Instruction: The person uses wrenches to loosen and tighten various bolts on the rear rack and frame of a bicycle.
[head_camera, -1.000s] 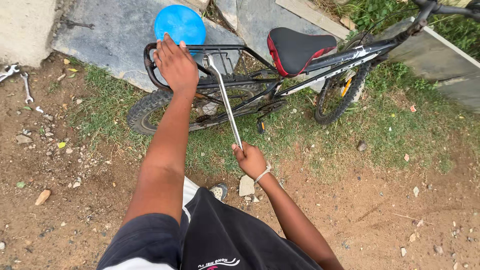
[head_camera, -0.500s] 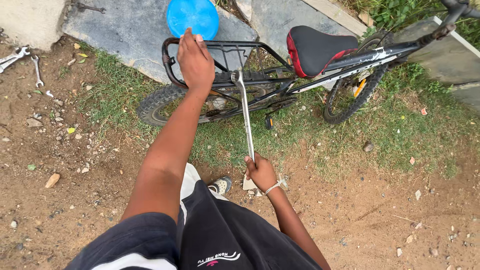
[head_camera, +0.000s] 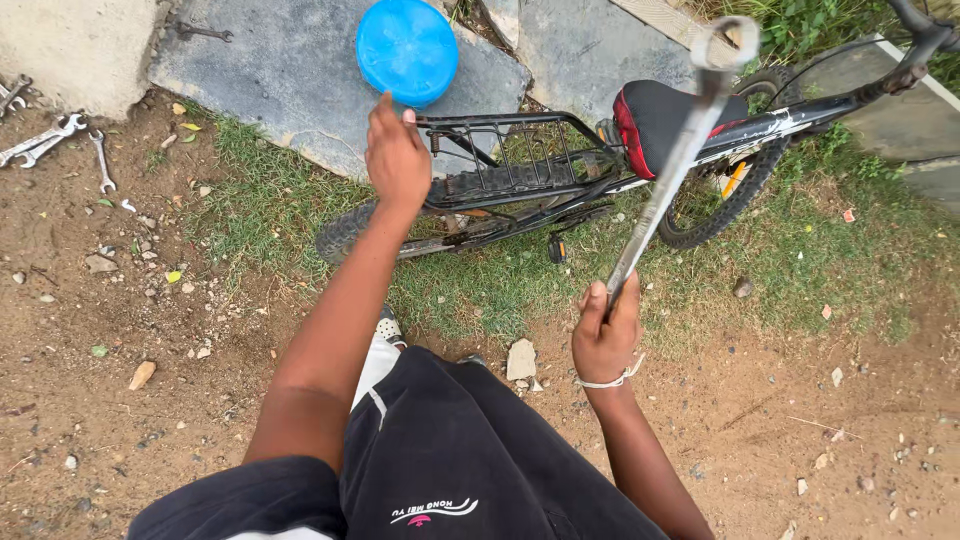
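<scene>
A black bicycle (head_camera: 760, 125) lies on its side on the grass, its rear rack (head_camera: 500, 135) and black-and-red saddle (head_camera: 665, 110) towards me. My left hand (head_camera: 397, 155) rests on the near end of the rack, fingers curled over its rail. My right hand (head_camera: 605, 335) grips the lower end of a long metal wrench (head_camera: 672, 160), which points up and away, its ring end blurred in front of the saddle area. The wrench is lifted off the bicycle. My knee in dark shorts fills the lower middle.
A round blue lid (head_camera: 407, 50) lies on a grey stone slab (head_camera: 270, 70) behind the rack. Several spanners (head_camera: 60, 140) lie on the dirt at the far left. A small stone (head_camera: 521, 358) sits by my knee. Bare dirt spreads around, grass under the bicycle.
My right hand has swung the wrench up and to the right, away from the rear rack. The left hand stays on the rack. The view has shifted slightly.
</scene>
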